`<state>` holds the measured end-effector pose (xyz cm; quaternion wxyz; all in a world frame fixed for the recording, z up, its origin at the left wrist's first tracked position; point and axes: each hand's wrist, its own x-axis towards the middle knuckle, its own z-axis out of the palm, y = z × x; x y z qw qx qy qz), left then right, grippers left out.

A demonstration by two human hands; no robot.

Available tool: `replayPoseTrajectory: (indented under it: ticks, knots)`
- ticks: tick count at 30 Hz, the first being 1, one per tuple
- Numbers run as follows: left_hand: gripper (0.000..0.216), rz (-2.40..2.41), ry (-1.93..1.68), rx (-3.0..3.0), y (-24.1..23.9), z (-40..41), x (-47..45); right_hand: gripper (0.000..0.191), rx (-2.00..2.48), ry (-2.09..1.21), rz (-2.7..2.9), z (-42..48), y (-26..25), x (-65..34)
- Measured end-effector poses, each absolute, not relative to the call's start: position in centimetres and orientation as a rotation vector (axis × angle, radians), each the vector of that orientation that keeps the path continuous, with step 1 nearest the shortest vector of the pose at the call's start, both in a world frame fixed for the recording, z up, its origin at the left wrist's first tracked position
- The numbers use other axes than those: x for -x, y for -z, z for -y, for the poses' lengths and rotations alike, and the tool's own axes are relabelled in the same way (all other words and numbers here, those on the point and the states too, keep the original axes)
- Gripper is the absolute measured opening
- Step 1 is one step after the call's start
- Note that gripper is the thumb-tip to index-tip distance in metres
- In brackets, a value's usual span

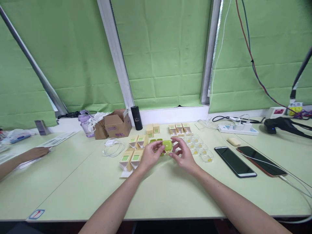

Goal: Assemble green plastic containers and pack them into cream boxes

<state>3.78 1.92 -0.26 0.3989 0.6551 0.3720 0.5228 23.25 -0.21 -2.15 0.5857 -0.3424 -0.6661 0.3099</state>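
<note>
Green case (167, 145), 1, nearer surface's (170, 195) far edge: probably light, stiff (take by sides); left hand (149, 156) pinching it, right hand (185, 157) alongside, grip unclear.

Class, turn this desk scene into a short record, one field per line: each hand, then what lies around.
Left hand: holds a small, rounded green case
Right hand: beside the case's right edge; contact unclear
Left side: cream cardboard boxes with green square panels
Right side: clear plastic rounded containers with yellow spots; two black-screened rectangular phones
Backdrop: green fabric panels
</note>
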Motion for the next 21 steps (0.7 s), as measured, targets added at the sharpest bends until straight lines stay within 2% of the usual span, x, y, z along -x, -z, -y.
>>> replayPoseTrajectory:
  ticks: [8,14,21]
  knots:
    - [0.054,-0.926,-1.263,-1.669,0.1,-1.6,-4.0,0.041,0.829,-0.772,1.516,0.1,2.3,-22.7]
    - [0.029,-1.031,-1.319,-1.989,0.5,-1.8,-3.3,0.046,0.727,-0.965,1.411,-0.4,2.5,-22.9]
    - [0.042,-1.002,-1.328,-2.367,-0.4,-0.9,-3.1,0.048,0.665,-1.095,1.354,-0.5,2.4,-23.2]
